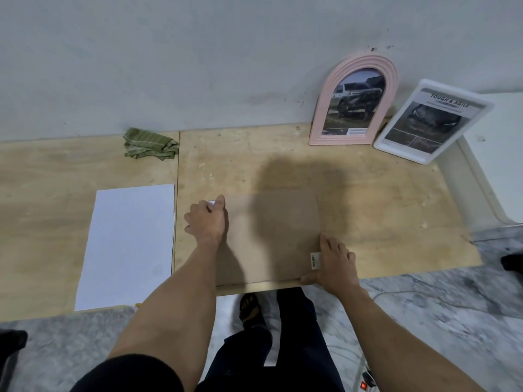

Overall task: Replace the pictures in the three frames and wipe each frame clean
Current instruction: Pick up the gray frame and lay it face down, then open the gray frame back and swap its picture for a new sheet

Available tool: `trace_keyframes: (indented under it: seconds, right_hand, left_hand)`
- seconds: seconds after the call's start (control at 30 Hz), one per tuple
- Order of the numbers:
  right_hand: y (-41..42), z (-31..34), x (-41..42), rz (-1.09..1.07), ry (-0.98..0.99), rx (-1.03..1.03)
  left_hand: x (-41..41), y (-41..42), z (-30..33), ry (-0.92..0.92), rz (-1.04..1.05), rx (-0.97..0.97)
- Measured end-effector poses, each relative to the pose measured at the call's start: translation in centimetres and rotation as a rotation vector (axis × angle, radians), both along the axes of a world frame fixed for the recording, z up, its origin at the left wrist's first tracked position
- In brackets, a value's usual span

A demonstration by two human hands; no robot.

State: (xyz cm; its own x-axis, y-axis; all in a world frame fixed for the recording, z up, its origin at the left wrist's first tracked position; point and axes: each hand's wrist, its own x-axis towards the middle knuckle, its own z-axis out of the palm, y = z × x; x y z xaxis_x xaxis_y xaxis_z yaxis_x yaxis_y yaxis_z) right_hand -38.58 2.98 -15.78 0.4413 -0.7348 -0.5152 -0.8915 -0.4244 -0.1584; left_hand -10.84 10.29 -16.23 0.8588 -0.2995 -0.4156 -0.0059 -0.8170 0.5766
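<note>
Backboard (268, 236) flat on worktop (382, 199), long axis front-to-back betw hands: left hand (208, 219) pinches far-left corner, right hand (334, 264) grips near-right corner.

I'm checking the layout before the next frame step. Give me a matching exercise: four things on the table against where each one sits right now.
Things:
1. green cloth
2. white paper sheet
3. pink arched frame
4. brown backing board

Places:
A. lying flat under both hands at the near edge
B. leaning upright against the wall, beside the white frame
C. crumpled by the wall, far left
D. lying flat left of the left hand

Pairs: 1-C, 2-D, 3-B, 4-A
</note>
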Motion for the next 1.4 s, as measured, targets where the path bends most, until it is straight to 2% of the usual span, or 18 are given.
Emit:
trace_keyframes:
  seconds: [0.13, 0.27, 0.33, 0.43, 0.53, 0.73, 0.93, 1.23, 1.4]
  right_hand:
    - [-0.3, 0.1, 0.0, -0.040, -0.049, 0.016]
    - [-1.0, 0.2, 0.9, -0.186, -0.133, 0.105]
    - [-1.9, 0.5, 1.0, -0.375, -0.310, 0.164]
    - [-3.4, 2.3, 1.2, -0.760, -0.695, 0.298]
    - [-5.1, 3.9, 0.8, -0.885, -0.799, 0.341]
    - [-10.0, 5.7, -2.3, -0.948, -0.817, 0.298]
    - [-16.6, 7.3, -9.2, -0.949, -0.773, 0.197]
    - [-22.7, 5.3, -19.2, -0.930, -0.600, 0.064]
    - [-24.6, 4.0, -21.4, -0.871, -0.482, 0.084]
  left_hand:
    - [0.4, 0.0, 0.0, 0.058, 0.061, -0.007]
    - [0.7, 0.0, 1.0, 0.102, 0.075, -0.011]
    - [0.8, 0.1, 1.6, 0.126, 0.071, -0.004]
    - [1.4, 0.3, 1.7, 0.177, 0.073, -0.051]
    - [1.5, 0.0, 2.2, 0.276, 0.081, -0.171]
    - [-0.5, -1.9, 5.4, 0.469, 0.029, -0.445]
    - [-6.8, -5.3, 6.6, 0.609, -0.144, -0.375]
    - [-18.1, -12.0, 4.0, 0.517, -0.167, -0.364]
    - [-21.7, -13.7, 1.7, 0.414, -0.161, -0.263]
